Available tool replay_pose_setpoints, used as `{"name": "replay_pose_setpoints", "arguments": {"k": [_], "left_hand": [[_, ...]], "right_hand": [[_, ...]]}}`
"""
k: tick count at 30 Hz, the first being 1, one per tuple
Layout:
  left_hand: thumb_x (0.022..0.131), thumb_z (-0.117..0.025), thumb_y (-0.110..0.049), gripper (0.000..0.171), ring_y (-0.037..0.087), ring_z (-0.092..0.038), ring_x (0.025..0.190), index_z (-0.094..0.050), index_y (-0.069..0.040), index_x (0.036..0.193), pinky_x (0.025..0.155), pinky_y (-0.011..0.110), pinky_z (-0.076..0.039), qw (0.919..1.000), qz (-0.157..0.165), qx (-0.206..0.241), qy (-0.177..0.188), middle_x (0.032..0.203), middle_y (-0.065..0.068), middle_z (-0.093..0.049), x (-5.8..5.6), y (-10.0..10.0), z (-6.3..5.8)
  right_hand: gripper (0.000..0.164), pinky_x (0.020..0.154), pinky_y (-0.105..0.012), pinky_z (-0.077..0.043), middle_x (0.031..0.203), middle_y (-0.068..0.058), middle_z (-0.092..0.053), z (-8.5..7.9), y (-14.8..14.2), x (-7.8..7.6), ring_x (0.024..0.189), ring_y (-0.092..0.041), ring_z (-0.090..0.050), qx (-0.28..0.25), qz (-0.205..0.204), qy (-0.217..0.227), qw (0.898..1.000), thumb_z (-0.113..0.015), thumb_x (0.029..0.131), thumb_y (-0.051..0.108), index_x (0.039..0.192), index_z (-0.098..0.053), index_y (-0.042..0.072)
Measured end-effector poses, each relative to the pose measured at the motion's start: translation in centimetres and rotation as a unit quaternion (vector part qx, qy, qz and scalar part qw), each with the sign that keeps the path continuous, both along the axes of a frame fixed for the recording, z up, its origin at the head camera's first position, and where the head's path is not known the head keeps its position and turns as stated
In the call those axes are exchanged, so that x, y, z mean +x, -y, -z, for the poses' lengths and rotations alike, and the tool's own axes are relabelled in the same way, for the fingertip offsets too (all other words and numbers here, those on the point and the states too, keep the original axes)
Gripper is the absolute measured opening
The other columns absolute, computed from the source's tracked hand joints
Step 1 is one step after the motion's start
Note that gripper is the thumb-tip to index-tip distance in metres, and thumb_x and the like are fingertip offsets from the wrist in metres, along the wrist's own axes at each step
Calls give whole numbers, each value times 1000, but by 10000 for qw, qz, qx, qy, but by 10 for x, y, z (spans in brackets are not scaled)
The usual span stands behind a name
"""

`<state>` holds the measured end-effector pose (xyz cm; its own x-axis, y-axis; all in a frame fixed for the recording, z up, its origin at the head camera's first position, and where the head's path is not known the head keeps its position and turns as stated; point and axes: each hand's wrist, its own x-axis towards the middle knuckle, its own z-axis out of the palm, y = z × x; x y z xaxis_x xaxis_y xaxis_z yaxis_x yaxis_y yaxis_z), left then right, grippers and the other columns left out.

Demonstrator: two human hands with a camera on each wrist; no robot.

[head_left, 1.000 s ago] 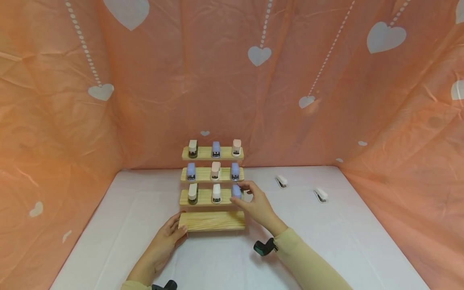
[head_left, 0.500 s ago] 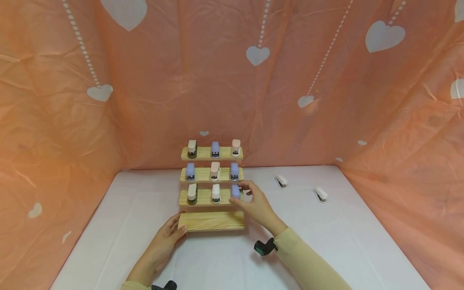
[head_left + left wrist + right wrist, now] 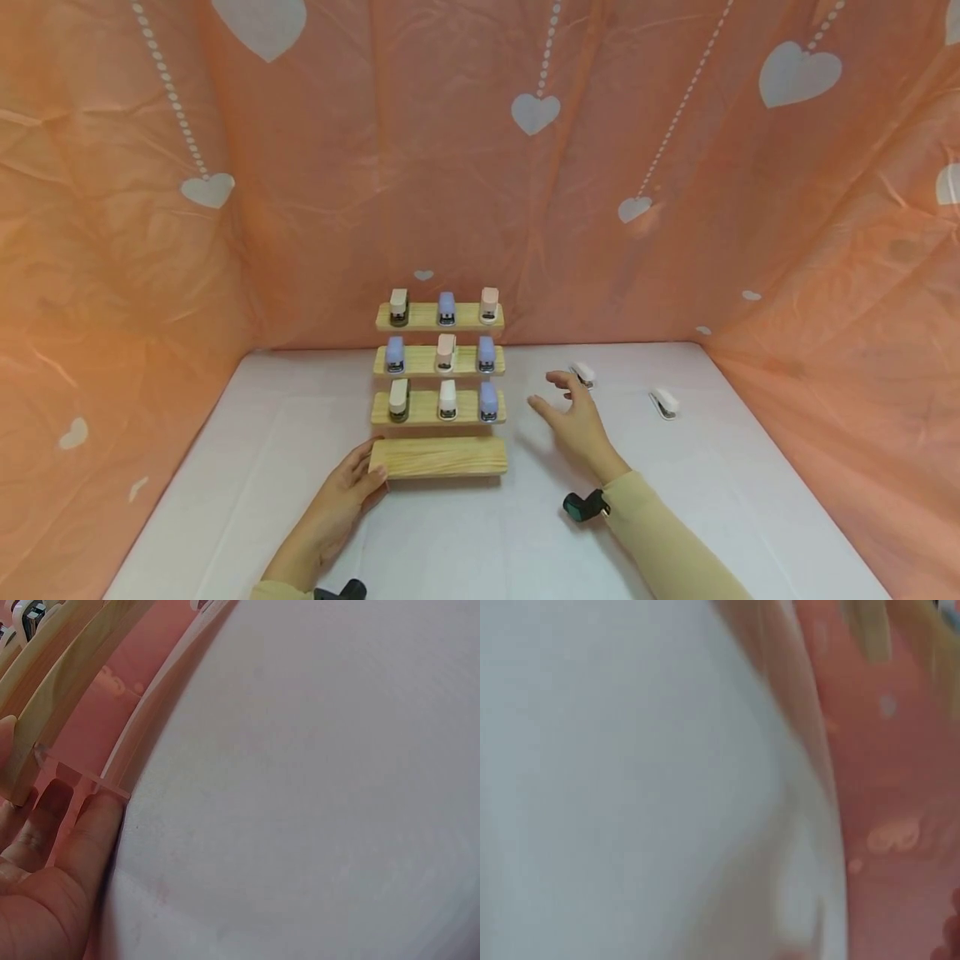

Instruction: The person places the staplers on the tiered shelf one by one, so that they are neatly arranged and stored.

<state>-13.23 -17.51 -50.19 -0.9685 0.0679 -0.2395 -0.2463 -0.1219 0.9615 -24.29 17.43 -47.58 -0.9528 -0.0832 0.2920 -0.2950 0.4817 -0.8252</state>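
A tiered wooden display rack stands on the table, its lowest board bare. My left hand holds the left end of that board, thumb at the front; the left wrist view shows fingers by the clear support under the wood. On the third tier from the top sit a cream stapler, a white stapler and a purple stapler. My right hand is off the rack's right side, fingers apart and holding nothing. Its fingertips overlap a loose white stapler in the head view.
Another white stapler lies farther right on the white tablecloth. More mini staplers in cream, purple and pink stand on the two upper tiers. An orange curtain with hearts encloses the back and sides. The right wrist view is blurred.
My right hand has let go of the purple stapler, which now stands on the third tier, and has moved right towards the loose staplers. The left hand stays on the rack.
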Motion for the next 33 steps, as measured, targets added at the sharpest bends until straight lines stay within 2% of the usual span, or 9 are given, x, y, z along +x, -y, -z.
{"name": "replay_pose_setpoints", "arguments": {"k": [4, 11, 14, 18, 22, 28, 33], "left_hand": [[98, -55, -8, 61, 36, -28, 139, -25, -7, 151, 106, 42, -40, 10000, -20, -22, -24, 154, 24, -22, -1, 0, 1], [98, -55, -8, 61, 36, -30, 138, -26, -7, 151, 106, 42, -40, 10000, -75, -8, -39, 153, 24, -25, -2, -1, 2], [98, -55, -8, 60, 36, -31, 138, -26, -7, 151, 106, 42, -40, 10000, -90, -12, -34, 153, 24, -26, -3, 0, 2], [98, -55, -8, 60, 36, -31, 138, -26, -6, 151, 106, 42, -40, 9999, -118, -40, -28, 153, 24, -26, -4, -1, 2], [98, -55, -7, 59, 36, -33, 137, -26, -6, 150, 105, 42, -41, 9999, -151, -63, -41, 152, 24, -27, -4, -2, 1], [98, -54, -5, 59, 37, -32, 137, -27, -5, 150, 106, 44, -40, 9999, -138, 58, -58, 153, 24, -27, -4, -4, 1], [98, -54, -5, 60, 38, -31, 137, -27, -6, 150, 106, 45, -40, 9998, -177, 55, -17, 153, 25, -26, 0, -3, 1]], "right_hand": [[65, 106, -50, -35, 136, -11, -48, 5, -15, -10, 127, -34, -39, -23, 337, 168, 9993, -71, 85, 49, 133, -49, 10], [77, 109, -55, -23, 146, -17, -35, 12, -32, -33, 134, -36, -24, 308, 903, 169, 9953, -70, 84, 53, 141, -42, 8], [82, 111, -56, -19, 150, -18, -28, 14, -38, -41, 137, -37, -19, 191, 1026, 472, 9934, -67, 85, 57, 146, -37, 11], [90, 115, -53, -21, 155, -18, -20, 17, -45, -50, 142, -35, -17, -314, 878, 1158, 9889, -62, 84, 63, 152, -26, 15], [94, 114, -48, -28, 156, -16, -21, 20, -52, -64, 140, -32, -25, -639, 642, 1621, 9826, -61, 84, 65, 155, -19, 20], [85, 117, -49, -22, 158, -10, -22, 25, -61, -80, 144, -31, -19, -538, 465, 1916, 9789, -50, 87, 69, 154, -25, 22], [76, 118, -48, -18, 157, -7, -27, 27, -61, -81, 145, -29, -17, -693, 268, 2293, 9705, -41, 94, 65, 152, -32, 18]]}}
